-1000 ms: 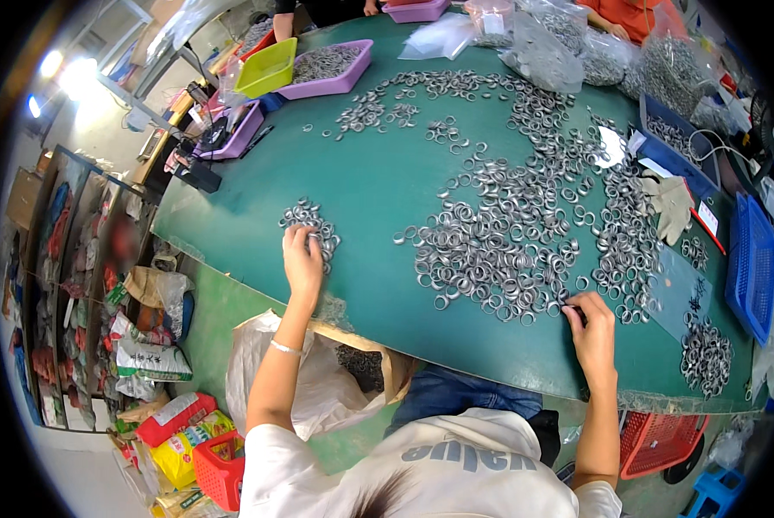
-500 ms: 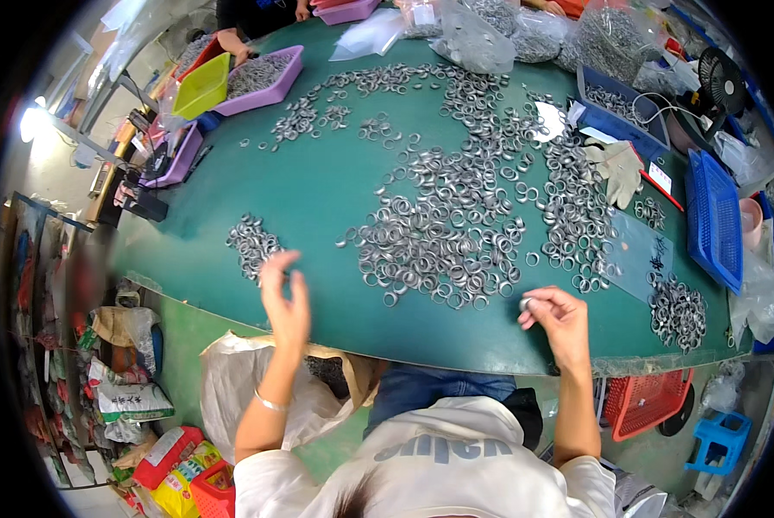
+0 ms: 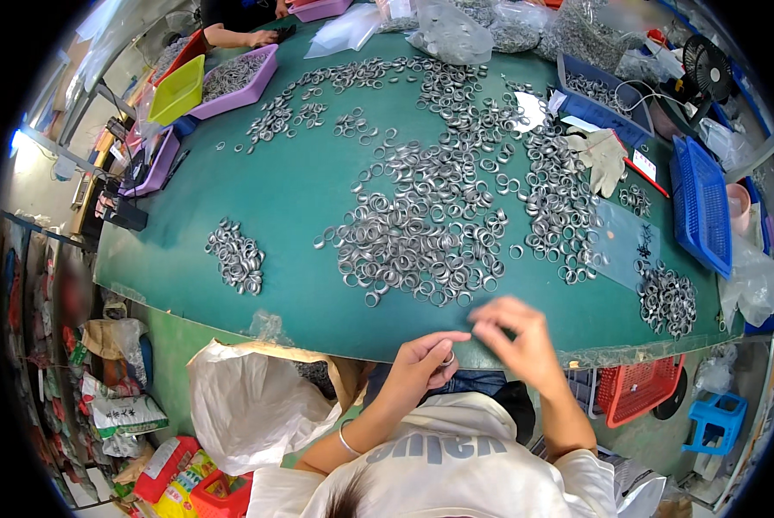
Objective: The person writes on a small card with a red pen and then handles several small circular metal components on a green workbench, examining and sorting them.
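Left hand [image 3: 417, 369]: thumb and fingers pinched on one ring [image 3: 450, 357].
Right hand [image 3: 525, 345]: fingers bent and blurred, tips just beside the left index; can't tell if they grip anything.
Ring position: at table's near edge, in front of the torso.
Ring axis: round band, no long axis; mostly covered by fingers, can't tell which way the hole faces.
Sack [image 3: 249, 397]: whitish, crinkled, mouth open below table edge.
Table [image 3: 171, 216]: smooth green top.
Left heap [image 3: 236, 256]: grey metal rings, elongated, running far-left to near-right.
Right heap [image 3: 667, 298]: same rings, same slant.
Main pile [image 3: 396, 250]: satin grey bands, some flat, others tilted; no common direction.
Glove [image 3: 603, 160]: pale fabric, limp.
Blue basket [image 3: 702, 207]: plastic, perforated walls.
Far bags [image 3: 452, 33]: clear, wrinkled plastic.
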Available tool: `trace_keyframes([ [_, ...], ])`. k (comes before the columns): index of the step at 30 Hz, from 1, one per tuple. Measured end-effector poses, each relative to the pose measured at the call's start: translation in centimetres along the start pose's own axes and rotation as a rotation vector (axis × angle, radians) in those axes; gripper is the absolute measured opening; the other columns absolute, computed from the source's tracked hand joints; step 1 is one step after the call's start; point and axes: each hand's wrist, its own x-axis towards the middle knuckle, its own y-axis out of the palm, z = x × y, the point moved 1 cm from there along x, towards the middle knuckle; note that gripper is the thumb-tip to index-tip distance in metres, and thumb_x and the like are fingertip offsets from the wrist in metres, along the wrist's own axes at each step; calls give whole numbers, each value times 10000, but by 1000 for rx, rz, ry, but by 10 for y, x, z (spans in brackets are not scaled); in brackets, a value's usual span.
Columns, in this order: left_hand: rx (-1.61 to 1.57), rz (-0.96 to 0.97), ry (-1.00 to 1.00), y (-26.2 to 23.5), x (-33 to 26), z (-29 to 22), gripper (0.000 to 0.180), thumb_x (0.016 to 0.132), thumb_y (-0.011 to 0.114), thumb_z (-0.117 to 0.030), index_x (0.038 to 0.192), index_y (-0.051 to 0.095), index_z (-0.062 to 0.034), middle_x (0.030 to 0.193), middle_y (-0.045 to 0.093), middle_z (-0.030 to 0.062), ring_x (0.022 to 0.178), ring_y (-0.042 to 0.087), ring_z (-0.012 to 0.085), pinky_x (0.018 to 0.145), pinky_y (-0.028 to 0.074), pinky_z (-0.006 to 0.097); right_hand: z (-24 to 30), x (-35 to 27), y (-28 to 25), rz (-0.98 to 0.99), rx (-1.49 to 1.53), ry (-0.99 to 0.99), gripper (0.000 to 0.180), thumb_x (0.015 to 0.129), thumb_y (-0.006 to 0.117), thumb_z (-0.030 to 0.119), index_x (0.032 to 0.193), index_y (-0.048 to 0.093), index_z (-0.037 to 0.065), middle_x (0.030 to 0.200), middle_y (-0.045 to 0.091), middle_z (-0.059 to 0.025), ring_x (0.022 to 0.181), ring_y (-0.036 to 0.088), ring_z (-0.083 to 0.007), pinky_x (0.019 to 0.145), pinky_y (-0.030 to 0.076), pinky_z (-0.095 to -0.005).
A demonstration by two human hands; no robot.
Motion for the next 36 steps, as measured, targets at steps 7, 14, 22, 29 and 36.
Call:
trace_keyframes([
  [7, -14, -46, 96, 7, 8, -6, 272, 931, 433, -67, 1171, 539, 2, 798, 536, 25, 619, 417, 71, 550, 346, 184, -44, 27, 1, -175, -580, -23, 265, 721, 664, 61, 959, 575, -12, 948, 554, -154, 896, 521, -347, 774, 427, -414],
  [14, 23, -32, 146, 2, 10, -4, 324, 923, 468, -89, 1240, 485, -29, 864, 541, 9, 658, 422, 49, 585, 367, 183, -33, 18, -6, -268, -331, 73, 45, 790, 594, -27, 814, 621, -53, 726, 594, -110, 654, 584, -238, 630, 463, -296],
  [22, 195, -37, 260, 16, 16, -8, 363, 914, 522, -116, 1260, 469, -17, 832, 495, -30, 711, 435, 24, 572, 350, 177, 8, -13, 28, -30, 240, 205, 82, 815, 591, 8, 871, 633, -34, 737, 612, -89, 655, 581, -130, 588, 445, -243],
  [29, -342, 86, 18, 8, 15, -9, 330, 925, 480, -97, 1244, 486, -13, 735, 432, -29, 613, 379, 71, 510, 295, 195, -15, 24, -3, -271, -541, -84, 173, 767, 590, -7, 940, 596, -15, 904, 565, -163, 820, 528, -330, 737, 433, -381],
  [36, -265, -37, 61, 1, 16, -2, 257, 873, 464, -42, 1098, 564, 34, 854, 546, 48, 739, 512, 111, 622, 413, 227, -36, 24, 3, -126, -677, -85, 142, 717, 636, 27, 851, 591, 12, 928, 503, -115, 867, 480, -297, 753, 383, -389],
])
